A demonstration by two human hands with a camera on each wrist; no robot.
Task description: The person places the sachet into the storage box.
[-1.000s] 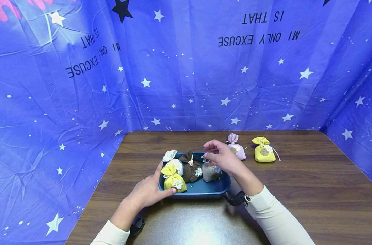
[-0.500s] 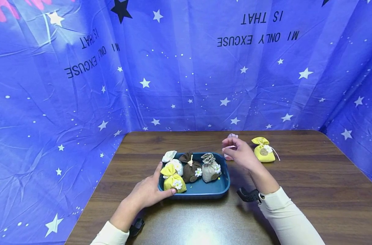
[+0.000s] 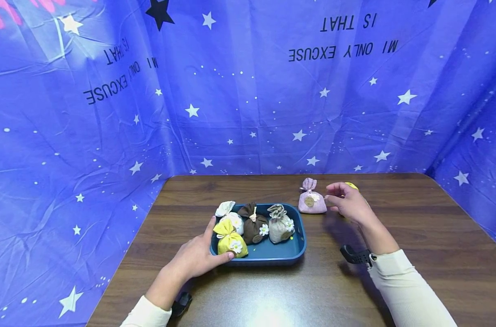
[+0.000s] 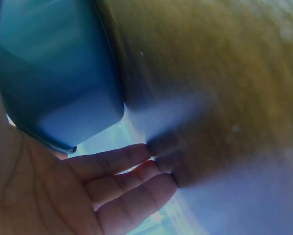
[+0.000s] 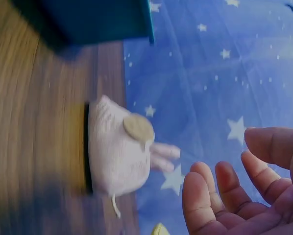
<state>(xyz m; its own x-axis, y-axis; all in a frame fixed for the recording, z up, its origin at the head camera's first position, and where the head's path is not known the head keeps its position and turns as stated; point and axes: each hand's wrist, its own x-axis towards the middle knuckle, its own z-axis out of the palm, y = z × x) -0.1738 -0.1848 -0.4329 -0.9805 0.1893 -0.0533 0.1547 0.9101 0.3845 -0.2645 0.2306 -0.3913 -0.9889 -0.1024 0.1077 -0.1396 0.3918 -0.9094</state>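
The left hand (image 3: 196,256) rests against the left end of a dark blue tray (image 3: 272,260), thumb along its near rim beside a yellow pouch (image 3: 230,243). In the left wrist view, its fingers (image 4: 124,196) lie straight beside the tray's outer wall (image 4: 63,73). My right hand (image 3: 351,206) hovers between a pink pouch (image 3: 311,203) and a second yellow pouch (image 3: 351,185), which it mostly hides. In the right wrist view, the right hand (image 5: 249,191) has loosely bent fingers with nothing between them; the pink pouch (image 5: 117,152) stands apart from it.
Inside the tray also lie a white pouch (image 3: 234,221), a brown pouch (image 3: 253,229) and a grey pouch (image 3: 279,229). A blue curtain with stars (image 3: 248,113) hangs behind and beside the wooden table (image 3: 427,236).
My right hand has moved from above the grey pouch in the tray, rightward past the pink pouch, to the second yellow pouch. The left hand has stayed at the tray.
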